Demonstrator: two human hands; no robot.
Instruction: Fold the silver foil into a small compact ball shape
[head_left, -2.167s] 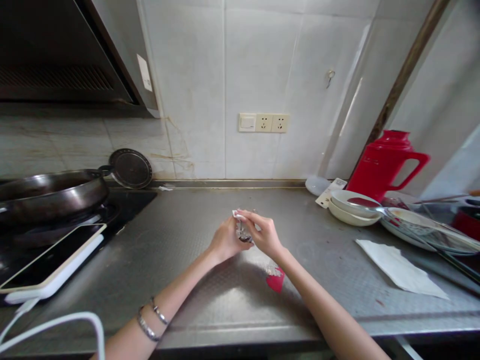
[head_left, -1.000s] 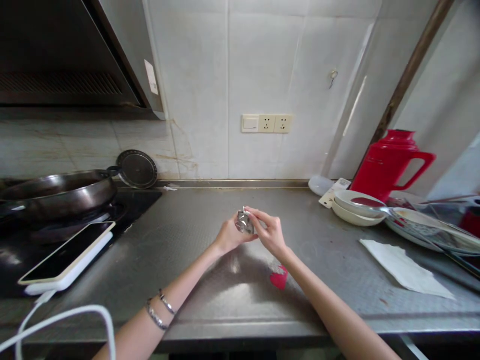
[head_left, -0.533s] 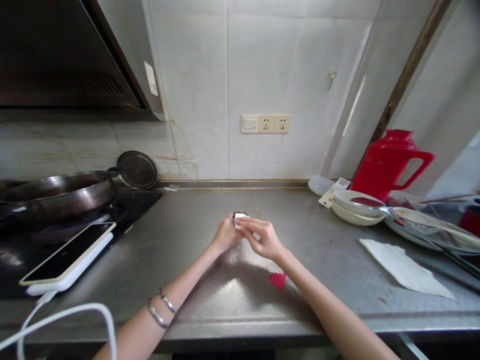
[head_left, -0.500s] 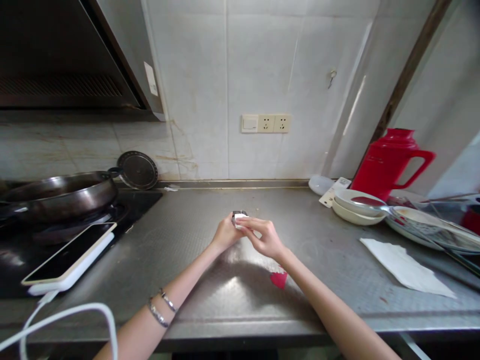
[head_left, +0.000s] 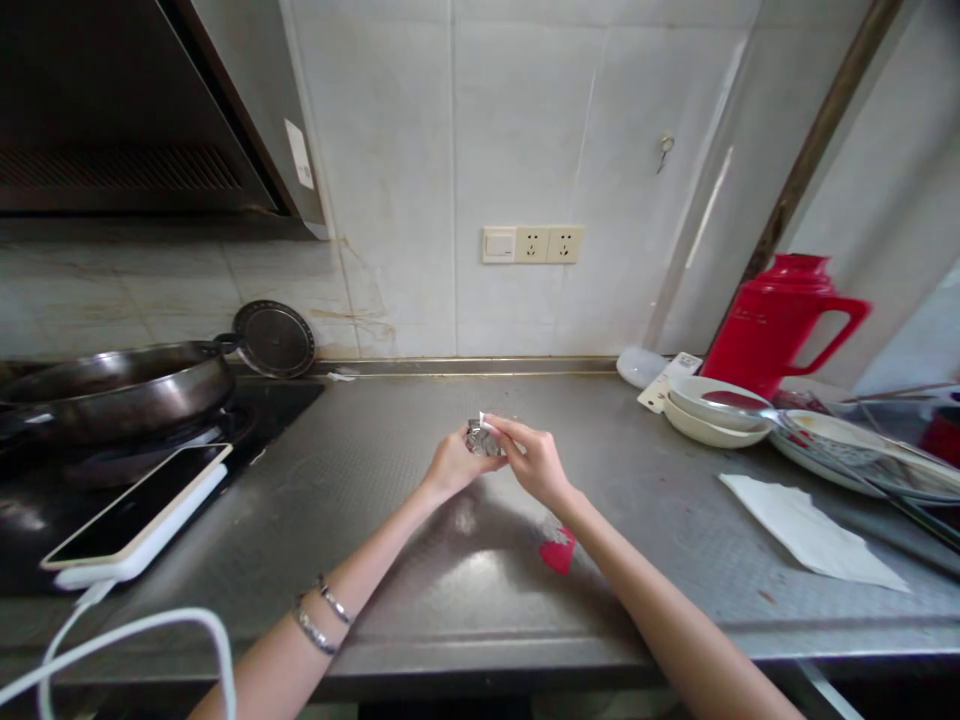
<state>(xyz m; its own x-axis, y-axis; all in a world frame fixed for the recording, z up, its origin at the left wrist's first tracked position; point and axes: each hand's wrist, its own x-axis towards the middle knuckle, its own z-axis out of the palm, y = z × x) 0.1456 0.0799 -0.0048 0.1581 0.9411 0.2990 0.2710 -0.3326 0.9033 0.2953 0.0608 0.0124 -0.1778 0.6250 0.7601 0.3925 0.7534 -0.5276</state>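
Observation:
Over the middle of the steel countertop, my left hand (head_left: pixel 454 466) is closed round a small shiny silver object (head_left: pixel 478 439), whose kind I cannot make out; the fingers hide part of it. My right hand (head_left: pixel 536 464) pinches a small white piece (head_left: pixel 484 421) that looks like folded paper or tissue, held against the silver object's upper side. Below the right wrist, a red piece with a ragged silvery edge (head_left: pixel 556 553) lies flat on the counter.
At left are a pan (head_left: pixel 150 385) on the stove and a phone (head_left: pixel 139 505) on a white block with a cable. To the right stand stacked bowls (head_left: pixel 712 425), a red thermos (head_left: pixel 776 325), plates with utensils, and a white napkin (head_left: pixel 810 530).
The fingers of my right hand have lifted slightly with the white piece, which has turned more upright. More of the silver object now shows in my left hand.

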